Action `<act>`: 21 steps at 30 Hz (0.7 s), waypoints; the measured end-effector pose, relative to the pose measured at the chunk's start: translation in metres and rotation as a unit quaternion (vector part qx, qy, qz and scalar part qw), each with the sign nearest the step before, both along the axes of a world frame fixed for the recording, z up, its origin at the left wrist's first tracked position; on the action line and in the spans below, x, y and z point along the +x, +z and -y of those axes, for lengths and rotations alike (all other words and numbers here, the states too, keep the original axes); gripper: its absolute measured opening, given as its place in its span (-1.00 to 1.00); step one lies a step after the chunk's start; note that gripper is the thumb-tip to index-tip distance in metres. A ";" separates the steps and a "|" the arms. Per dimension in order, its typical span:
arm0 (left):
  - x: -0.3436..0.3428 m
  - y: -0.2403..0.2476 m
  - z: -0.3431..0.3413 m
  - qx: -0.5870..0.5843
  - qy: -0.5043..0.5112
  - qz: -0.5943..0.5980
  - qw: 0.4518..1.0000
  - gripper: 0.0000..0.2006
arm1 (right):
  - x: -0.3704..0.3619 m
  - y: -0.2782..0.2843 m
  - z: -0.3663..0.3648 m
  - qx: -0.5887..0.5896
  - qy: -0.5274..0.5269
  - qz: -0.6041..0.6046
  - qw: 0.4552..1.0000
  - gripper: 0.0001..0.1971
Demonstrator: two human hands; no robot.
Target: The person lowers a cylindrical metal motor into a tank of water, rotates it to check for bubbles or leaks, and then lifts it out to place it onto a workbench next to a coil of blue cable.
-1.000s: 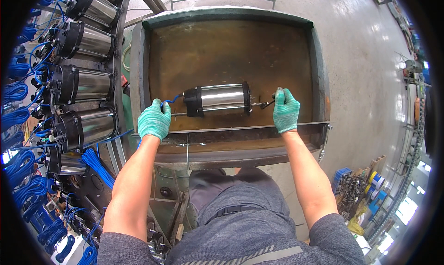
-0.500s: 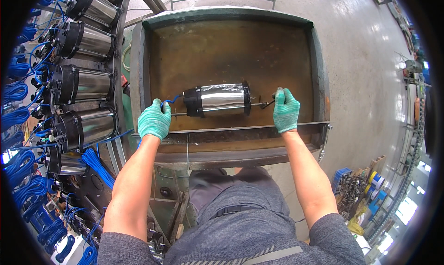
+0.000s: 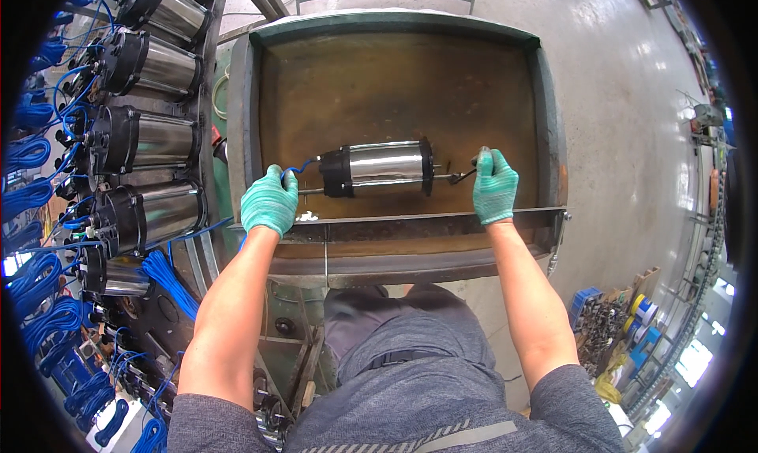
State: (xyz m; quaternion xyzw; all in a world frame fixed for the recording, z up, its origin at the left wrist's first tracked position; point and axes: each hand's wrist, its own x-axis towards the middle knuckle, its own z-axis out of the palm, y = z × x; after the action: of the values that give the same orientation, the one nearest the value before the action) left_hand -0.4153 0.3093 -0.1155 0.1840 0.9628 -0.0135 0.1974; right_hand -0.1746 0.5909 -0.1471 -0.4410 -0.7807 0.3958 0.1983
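A shiny steel cylindrical motor (image 3: pixel 387 167) with black end caps lies sideways over a deep trough (image 3: pixel 395 24) of brown liquid; whether it touches the liquid, I cannot tell. My left hand (image 3: pixel 269 204), in a green knit glove, is closed at the motor's left end around a thin metal rod (image 3: pixel 313 191). A blue cable (image 3: pixel 298 169) runs from the left cap into that same hand. At the other end my gloved right hand (image 3: pixel 495 191) grips a dark bent rod (image 3: pixel 466 175), which meets a short shaft (image 3: pixel 444 176) sticking out of the motor.
A metal bar (image 3: pixel 410 215) crosses the trough's near side, below my hands. On the left, several similar motors (image 3: pixel 162 141) stand in a row with coiled blue cables (image 3: pixel 31 283). Grey floor (image 3: pixel 608 137) extends to the right, with a pile of metal parts (image 3: pixel 600 330) farther down.
The motor and both hands sit slightly farther right in the picture, and so does the trough. The motor's shiny face has a different reflection. White specks now show beside my left hand.
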 end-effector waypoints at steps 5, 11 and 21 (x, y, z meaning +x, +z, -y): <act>0.000 0.000 0.002 0.001 -0.002 -0.001 1.000 -0.67 | -0.001 -0.002 0.002 0.011 -0.008 -0.011 1.000 -0.65; -0.001 -0.003 0.004 0.008 -0.019 -0.004 1.000 -0.67 | -0.002 -0.006 0.000 0.006 -0.020 -0.007 1.000 -0.64; -0.003 -0.004 0.010 0.026 -0.026 0.011 0.999 -0.64 | -0.001 -0.012 0.001 0.059 -0.018 -0.047 0.997 -0.66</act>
State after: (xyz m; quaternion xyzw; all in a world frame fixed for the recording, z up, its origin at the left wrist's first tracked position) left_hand -0.4180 0.2994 -0.1195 0.2138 0.9555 0.0084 0.2032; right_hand -0.1761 0.5904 -0.1590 -0.4238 -0.7844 0.3656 0.2673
